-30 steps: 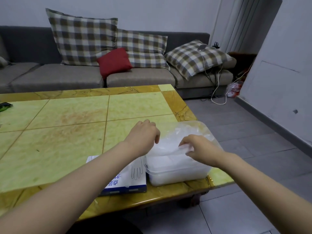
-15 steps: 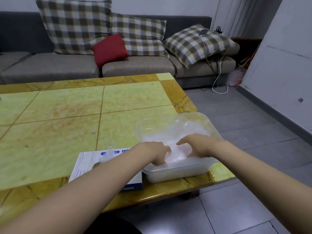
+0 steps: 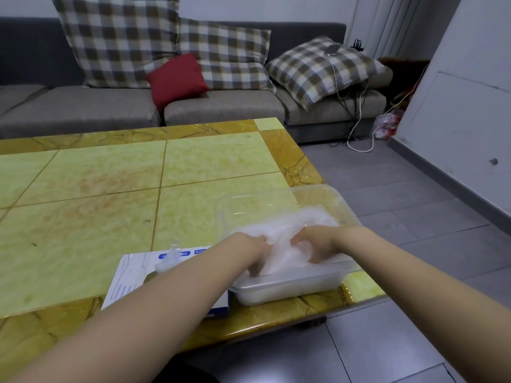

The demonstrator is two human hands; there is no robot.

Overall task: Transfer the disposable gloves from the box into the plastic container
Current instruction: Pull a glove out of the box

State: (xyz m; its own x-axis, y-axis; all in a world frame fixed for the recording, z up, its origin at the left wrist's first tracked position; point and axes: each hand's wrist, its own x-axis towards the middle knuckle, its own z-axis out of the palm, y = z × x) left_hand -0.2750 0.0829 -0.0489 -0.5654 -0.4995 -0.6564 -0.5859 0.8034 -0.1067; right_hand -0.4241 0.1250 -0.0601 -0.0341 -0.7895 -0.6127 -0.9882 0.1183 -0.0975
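A clear plastic container (image 3: 290,290) stands at the table's near right corner, holding a heap of thin translucent disposable gloves (image 3: 284,230). Both my hands are inside it. My left hand (image 3: 250,251) and my right hand (image 3: 313,243) have their fingers curled down into the heap, bunching gloves up between them; the fingertips are buried. The white and blue glove box (image 3: 130,275) lies flat just left of the container, partly under my left forearm, and one glove (image 3: 170,258) sticks up from its opening.
The yellow tiled table (image 3: 110,203) stretches away to the left and back. Its edge runs just in front of the container, with grey floor tiles (image 3: 387,189) to the right. A sofa with checked and red cushions (image 3: 177,76) stands behind.
My left hand has come from above the box into the container. Both hands have sunk deeper into the gloves and moved closer together, crumpling the heap.
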